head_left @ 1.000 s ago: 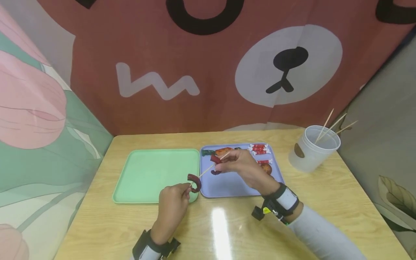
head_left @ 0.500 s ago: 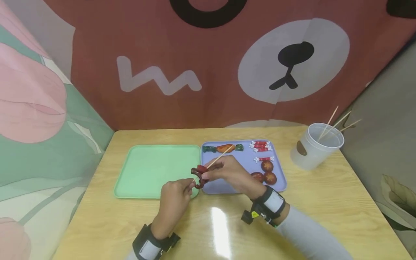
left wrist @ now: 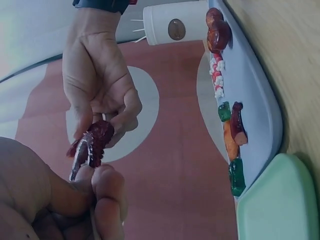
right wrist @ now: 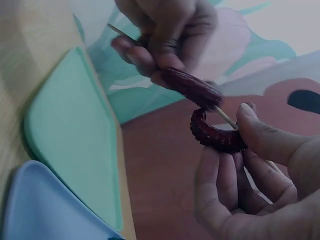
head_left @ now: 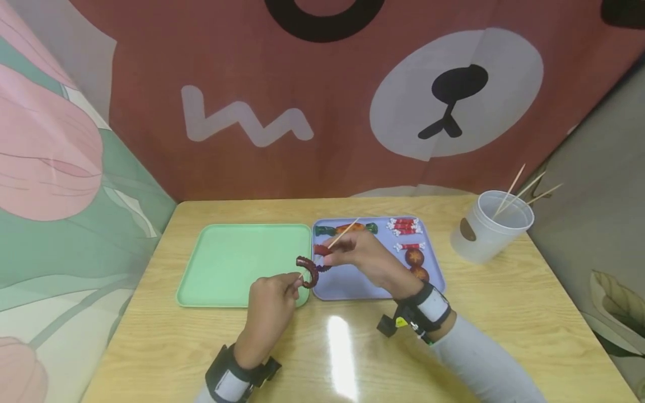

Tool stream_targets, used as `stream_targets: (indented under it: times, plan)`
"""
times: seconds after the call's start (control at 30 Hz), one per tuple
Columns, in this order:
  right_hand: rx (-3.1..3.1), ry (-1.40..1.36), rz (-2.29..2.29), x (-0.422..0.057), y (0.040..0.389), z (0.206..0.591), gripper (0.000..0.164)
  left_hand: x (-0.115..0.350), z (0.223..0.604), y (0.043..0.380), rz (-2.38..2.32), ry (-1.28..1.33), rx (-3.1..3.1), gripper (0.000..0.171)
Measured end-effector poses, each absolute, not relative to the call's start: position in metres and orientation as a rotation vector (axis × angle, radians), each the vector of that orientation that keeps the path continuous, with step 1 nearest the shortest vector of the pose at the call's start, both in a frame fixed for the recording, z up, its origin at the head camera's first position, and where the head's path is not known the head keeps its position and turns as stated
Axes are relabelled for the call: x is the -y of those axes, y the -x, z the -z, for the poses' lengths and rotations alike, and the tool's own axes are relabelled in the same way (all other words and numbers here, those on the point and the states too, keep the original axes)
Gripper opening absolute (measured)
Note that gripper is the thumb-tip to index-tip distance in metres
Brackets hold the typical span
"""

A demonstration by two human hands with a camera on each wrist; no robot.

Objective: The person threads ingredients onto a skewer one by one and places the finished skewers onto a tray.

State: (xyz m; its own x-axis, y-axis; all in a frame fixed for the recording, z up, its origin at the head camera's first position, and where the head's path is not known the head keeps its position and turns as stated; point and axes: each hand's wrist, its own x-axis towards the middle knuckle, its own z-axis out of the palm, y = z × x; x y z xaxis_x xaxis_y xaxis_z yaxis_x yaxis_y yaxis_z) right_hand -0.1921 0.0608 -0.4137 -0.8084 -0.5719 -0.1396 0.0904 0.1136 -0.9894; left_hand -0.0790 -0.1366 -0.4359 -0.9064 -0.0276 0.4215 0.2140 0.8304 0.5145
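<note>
My left hand (head_left: 272, 305) pinches a thin wooden skewer (right wrist: 122, 34) close to a curved, dark red octopus tentacle piece (head_left: 309, 272) threaded on it. The skewer's end sticks out behind the left fingers in the right wrist view. Held between thumb and fingertips of my right hand (head_left: 365, 257) is a second curved tentacle piece (right wrist: 217, 136), with the skewer running through it. The skewer's far end shows above the right hand. Both hands are raised where the green tray (head_left: 242, 263) and the blue tray (head_left: 335, 290) meet.
On the blue tray lie an orange piece with green ends (left wrist: 230, 140), another dark red piece (left wrist: 238, 122), several red-and-white sticks (head_left: 405, 226) and brown mushroom caps (head_left: 415, 257). A whitish bucket (head_left: 478, 240) with skewers stands at the right. A printed cloth (head_left: 242, 173) hangs behind.
My right hand slid its tentacle piece down the skewer to the left one, then drew back slightly up and right. The left hand keeps its hold. The head view has tilted a little.
</note>
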Motion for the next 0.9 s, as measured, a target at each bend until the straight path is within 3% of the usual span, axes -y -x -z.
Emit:
stream_targets:
  times: [0.4,0.67,0.9]
  plan:
    - [-1.878,0.475,1.703,-0.067,0.199,0.419,0.024,0.138,0.443,0.081,0.734,0.122,2.568,0.009]
    - [-2.517,0.7,1.0,-0.075,0.246,0.449,0.034,0.158,0.437,0.075,0.79,0.026,2.604,0.008]
    - [-2.801,1.147,0.5,-0.06,0.254,0.493,0.014,0.162,0.442,0.067,0.803,0.006,2.646,0.009]
